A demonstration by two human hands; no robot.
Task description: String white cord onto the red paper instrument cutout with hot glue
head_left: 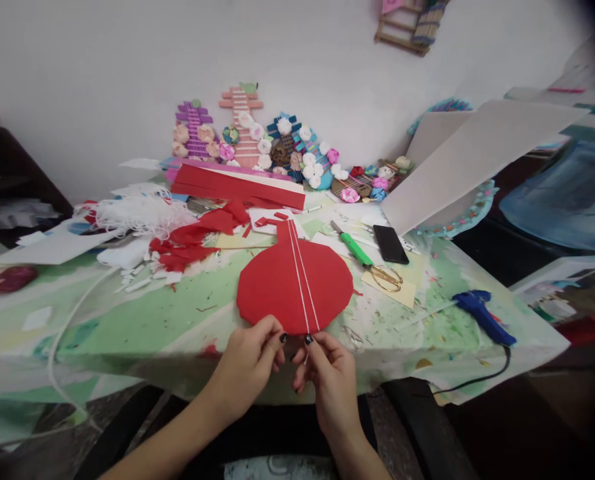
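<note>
A red banjo-shaped cutout (267, 283), with a rounded body and a short neck, lies at the front edge of the table. Two white strings (298, 280) run down its front from the neck to the lower edge. My left hand (252, 357) is closed, thumb and fingers pinched at the cutout's near edge. Just right of it, my right hand (330, 370) pinches the end of the white string below that edge. A short piece of string shows between its fingers. What lies behind the cutout is hidden.
Scissors (387, 279), a green utility knife (356, 249) and a black phone (390, 244) lie to the right. Further right is a blue glue gun (484, 317) with its cord. Red scraps (192, 237) and tangled white string (140, 212) are on the left. Decorated crafts (247, 130) line the wall.
</note>
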